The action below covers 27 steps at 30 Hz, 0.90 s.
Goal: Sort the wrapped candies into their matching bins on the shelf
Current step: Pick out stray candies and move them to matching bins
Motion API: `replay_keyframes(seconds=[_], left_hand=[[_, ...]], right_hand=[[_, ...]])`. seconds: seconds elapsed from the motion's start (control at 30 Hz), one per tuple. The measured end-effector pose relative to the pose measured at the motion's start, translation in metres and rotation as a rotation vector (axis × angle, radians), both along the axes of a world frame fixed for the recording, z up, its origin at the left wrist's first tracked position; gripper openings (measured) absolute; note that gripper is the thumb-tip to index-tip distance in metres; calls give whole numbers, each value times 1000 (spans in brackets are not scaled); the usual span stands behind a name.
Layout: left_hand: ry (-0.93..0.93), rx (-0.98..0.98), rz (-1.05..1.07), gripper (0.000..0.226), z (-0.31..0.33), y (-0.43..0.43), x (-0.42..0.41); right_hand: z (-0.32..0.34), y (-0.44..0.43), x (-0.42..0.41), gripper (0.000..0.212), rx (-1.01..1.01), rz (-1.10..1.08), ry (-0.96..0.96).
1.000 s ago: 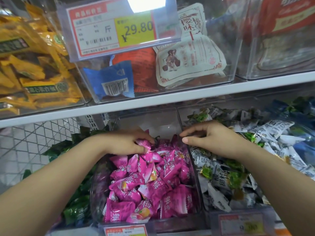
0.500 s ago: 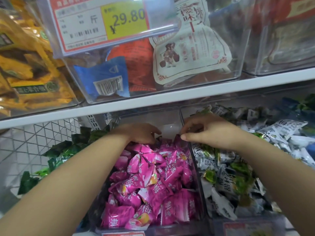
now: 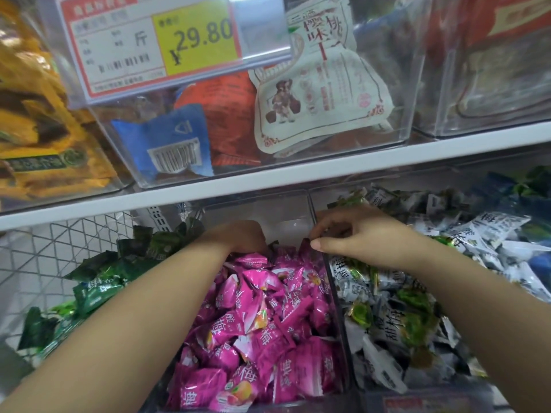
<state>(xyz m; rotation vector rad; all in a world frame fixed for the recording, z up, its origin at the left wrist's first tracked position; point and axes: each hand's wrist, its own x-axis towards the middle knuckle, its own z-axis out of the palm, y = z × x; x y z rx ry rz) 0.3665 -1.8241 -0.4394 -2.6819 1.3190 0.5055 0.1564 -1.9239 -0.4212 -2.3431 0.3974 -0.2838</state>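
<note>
A clear bin [image 3: 283, 210] on the lower shelf holds a heap of pink wrapped candies [image 3: 268, 317]. My left hand [image 3: 238, 236] is pushed into the back of that heap, knuckles up; its fingers are hidden among the wrappers. My right hand [image 3: 357, 234] hovers over the divider between the pink bin and the bin to its right, fingers loosely curled and thumb pointing left, with nothing seen in it. That bin holds white-and-green wrapped candies [image 3: 387, 308]. Dark green wrapped candies [image 3: 98, 281] lie left of the pink bin.
A white shelf board [image 3: 268, 183] runs just above my hands. On it stand clear bins with larger snack packs and a price tag [image 3: 149, 46] reading 29.80. White wire mesh [image 3: 59, 234] backs the lower left. Blue wrappers [image 3: 504, 189] sit at far right.
My left hand, which pinched a pink candy a second ago, has moved to the back of the pink bin. The right hand has shifted slightly back too. The view has come closer.
</note>
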Motion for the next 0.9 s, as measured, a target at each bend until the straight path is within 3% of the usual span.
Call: replay_keyframes(seconds=[0.2,0.57,0.7,0.8,0.9], left_hand=[[77,32,-78,33,3,3,-3],[184,-179,-113,23,4,9,-7],[124,-345,-155,19,12,18,-11],[126,-575,-167,15,20,29,-21],[183,-796,-129,19,29,43,-37]], right_hand=[[0,0,0,15,10,-8,6],[2,2,-1,15,24,-10,2],[2,4,-2,12,5,-24,5],[1,7,-3,13,-21,-52,-4],[1,13,-8,25,-45,-106,-64]])
